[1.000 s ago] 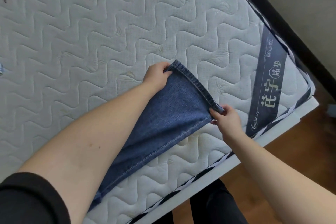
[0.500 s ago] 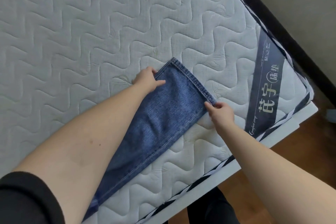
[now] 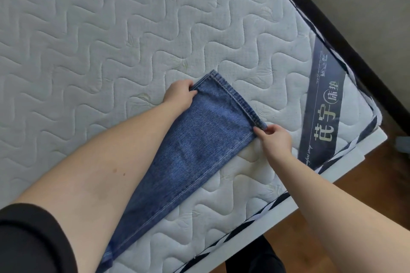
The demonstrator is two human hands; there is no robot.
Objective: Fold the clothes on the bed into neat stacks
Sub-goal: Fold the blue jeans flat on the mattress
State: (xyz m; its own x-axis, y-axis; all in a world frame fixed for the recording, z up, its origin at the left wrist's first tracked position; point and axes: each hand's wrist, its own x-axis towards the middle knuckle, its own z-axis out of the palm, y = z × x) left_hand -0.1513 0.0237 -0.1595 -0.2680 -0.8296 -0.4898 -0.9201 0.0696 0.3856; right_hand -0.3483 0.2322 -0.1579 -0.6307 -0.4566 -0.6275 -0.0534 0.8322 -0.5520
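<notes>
1. A blue denim trouser leg (image 3: 195, 150) lies flat on the quilted white mattress (image 3: 111, 40), running along its near edge with the stitched hem (image 3: 235, 97) towards the right-hand corner.
2. The left hand (image 3: 179, 95) pinches one hem corner, fingers curled over the seam.
3. The right hand (image 3: 276, 139) pinches the opposite hem corner between thumb and fingertips.
4. A dark label band (image 3: 326, 108) crosses the mattress corner, printed with large Chinese characters "花宇", a circled "床垫", and cursive script, only part of which shows.
</notes>
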